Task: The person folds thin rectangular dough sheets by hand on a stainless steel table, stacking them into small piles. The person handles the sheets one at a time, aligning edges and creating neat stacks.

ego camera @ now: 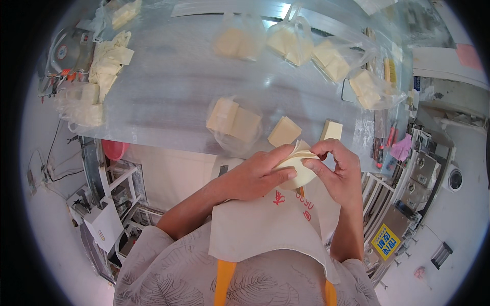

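Observation:
My left hand [264, 172] grips a thin stack of pale dough wrappers [293, 174] from its left side, in front of the apron. At the stack's upper right, my right hand [338, 170] pinches the edge of the sheets between thumb and fingers. The top sheets are fanned and curl apart. Just beyond the hands, a small square stack of wrappers [284, 131] lies on the metal table [172, 95]. To its right is a narrow pale block of wrappers [331, 130]. A clear plastic bag with two wrapper stacks [233, 120] sits to the left.
Several bagged wrapper stacks [289, 42] line the table's far side. On the right lie a brush [389, 70], red-handled tools [390, 137] and a pink cloth [402, 148]. Crumpled dough sheets [107, 65] and a scale [67, 51] occupy the left end.

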